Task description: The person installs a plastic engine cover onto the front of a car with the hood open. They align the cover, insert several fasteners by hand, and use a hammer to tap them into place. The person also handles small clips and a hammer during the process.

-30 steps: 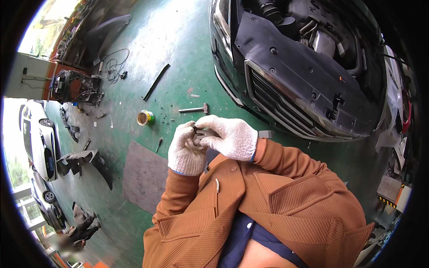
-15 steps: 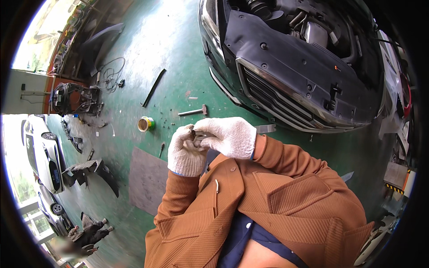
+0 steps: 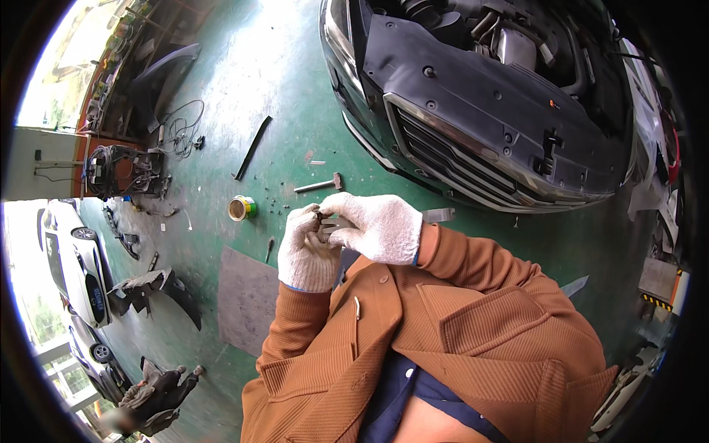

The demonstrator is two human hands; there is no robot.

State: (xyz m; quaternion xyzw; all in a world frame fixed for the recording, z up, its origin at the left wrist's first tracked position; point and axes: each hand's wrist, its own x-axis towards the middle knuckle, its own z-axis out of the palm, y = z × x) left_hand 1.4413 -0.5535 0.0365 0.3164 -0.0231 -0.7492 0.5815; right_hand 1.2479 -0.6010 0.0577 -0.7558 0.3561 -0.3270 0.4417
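Both of my hands wear white knitted gloves and meet in front of my chest. My left hand [image 3: 306, 253] is closed, fingertips up, around a small dark piece [image 3: 319, 216] whose kind I cannot make out. From the other side my right hand [image 3: 380, 227] pinches at the same piece, its thumb and fingers bent toward the left fingertips. The gloves cover most of it. Just beyond the hands, a hammer [image 3: 317, 184] lies on the green floor.
A dark car with its engine bay exposed [image 3: 473, 111] stands at the far right. On the floor are an open tin [image 3: 241, 208], a black strip [image 3: 252, 148], a grey mat [image 3: 247, 301] and bumper pieces [image 3: 159, 292]. Another person [image 3: 159, 391] is at the lower left.
My hands stay together on the small piece, with the right fingers shifted slightly. The view has turned a little, and the person at the lower left has changed posture.
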